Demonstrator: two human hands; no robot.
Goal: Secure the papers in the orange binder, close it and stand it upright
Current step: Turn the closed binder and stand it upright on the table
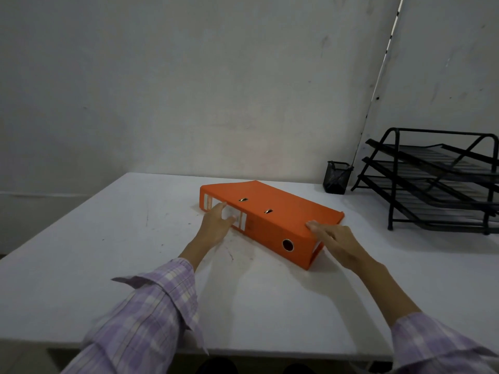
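Thick orange cardboard lever-arch binder lies flat and closed at centre frame on the white counter, spine facing the person. Left hand rests on the labelled spine, fingers spread, gripping nothing. Right hand sits at the lower-right corner, fingers flat on the cover; no closed grip evident. Judgement: stiff boards, smooth and somewhat slippery, moderately heavy if full. Best hold: both short ends, tipping up onto the bottom edge.
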